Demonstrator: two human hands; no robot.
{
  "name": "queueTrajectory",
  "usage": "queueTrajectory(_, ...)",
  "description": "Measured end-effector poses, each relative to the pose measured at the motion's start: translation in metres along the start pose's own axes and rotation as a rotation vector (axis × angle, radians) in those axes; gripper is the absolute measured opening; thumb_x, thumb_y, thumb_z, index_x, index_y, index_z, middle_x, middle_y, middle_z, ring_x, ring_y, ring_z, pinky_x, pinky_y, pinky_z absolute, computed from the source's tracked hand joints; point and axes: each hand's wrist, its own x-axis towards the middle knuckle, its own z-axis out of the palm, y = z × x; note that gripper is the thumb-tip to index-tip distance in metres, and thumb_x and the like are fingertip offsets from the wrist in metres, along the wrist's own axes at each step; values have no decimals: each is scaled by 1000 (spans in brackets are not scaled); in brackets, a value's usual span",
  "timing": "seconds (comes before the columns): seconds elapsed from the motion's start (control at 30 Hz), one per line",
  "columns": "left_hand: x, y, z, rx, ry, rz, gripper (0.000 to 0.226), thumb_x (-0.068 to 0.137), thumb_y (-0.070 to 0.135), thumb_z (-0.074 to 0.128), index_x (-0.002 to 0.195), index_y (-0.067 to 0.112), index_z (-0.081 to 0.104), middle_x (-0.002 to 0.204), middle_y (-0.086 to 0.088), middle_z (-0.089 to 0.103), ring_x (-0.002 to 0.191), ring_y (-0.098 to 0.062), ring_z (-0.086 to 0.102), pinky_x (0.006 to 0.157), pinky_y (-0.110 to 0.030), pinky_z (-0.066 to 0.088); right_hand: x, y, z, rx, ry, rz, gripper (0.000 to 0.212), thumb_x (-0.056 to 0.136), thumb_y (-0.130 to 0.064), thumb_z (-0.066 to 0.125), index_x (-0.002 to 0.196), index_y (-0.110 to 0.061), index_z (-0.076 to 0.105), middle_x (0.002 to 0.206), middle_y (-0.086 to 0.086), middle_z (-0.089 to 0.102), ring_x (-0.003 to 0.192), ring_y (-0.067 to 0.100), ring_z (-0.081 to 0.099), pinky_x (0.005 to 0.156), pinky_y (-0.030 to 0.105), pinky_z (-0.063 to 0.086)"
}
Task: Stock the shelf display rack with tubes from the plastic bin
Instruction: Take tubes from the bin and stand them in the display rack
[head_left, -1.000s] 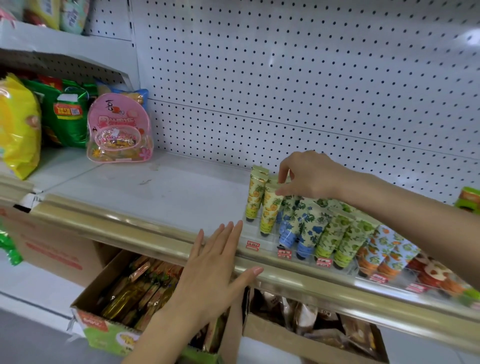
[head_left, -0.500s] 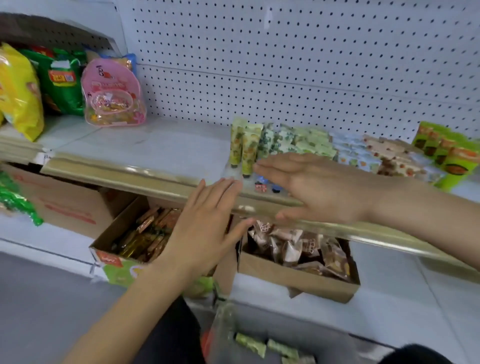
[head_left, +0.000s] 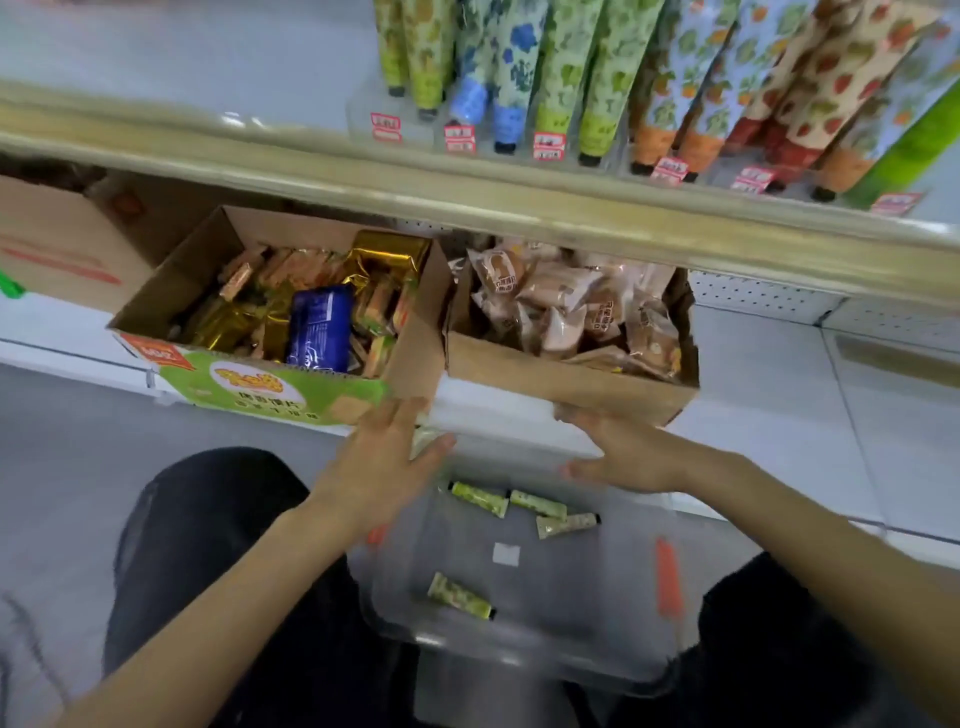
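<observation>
You are low before a white store shelf whose gold edge strip (head_left: 519, 208) crosses your view at twelve o'clock, with grey floor (head_left: 62, 457) at nine. On that shelf the clear display rack (head_left: 358, 111) holds patterned tubes (head_left: 566, 62) standing cap-down in rows, with red price tags along its front.

Beneath the strip, on the white lower shelf (head_left: 779, 389), two open cardboard boxes sit side by side: the snack box (head_left: 280, 389) at eleven o'clock and the box of wrapped buns (head_left: 561, 387) at one.

The clear plastic bin (head_left: 519, 649) lies at six o'clock between your knees. Four green tubes lie loose on its bottom: three (head_left: 537, 505) near the far end and one (head_left: 460, 596) nearer you.

Your left hand (head_left: 384, 467) and right hand (head_left: 623, 457) hover over the bin's far end, fingers straight and spread, holding nothing.
</observation>
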Motion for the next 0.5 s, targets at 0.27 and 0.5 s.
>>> queueTrajectory(0.27, 21, -51, 91, -74, -134, -391, 80, 89, 51, 54, 150, 16, 16, 151, -12, 23, 137, -35, 26, 109, -44, 27, 48, 63, 120, 818, -115, 463, 46, 91, -28, 60, 132, -12, 46, 135, 2, 48, 122, 24, 49, 96, 33, 48)
queueTrajectory(0.5, 34, -111, 152, -90, -151, -613, 89, 85, 48, 62, 150, 14, 12, 148, -21, 26, 134, -41, 32, 109, -47, 30, 93, 99, 219, 1118, 50, 672, 65, 89, -16, 65, 142, -7, 29, 120, 10, 50, 108, 32, 53, 86, 40, 48)
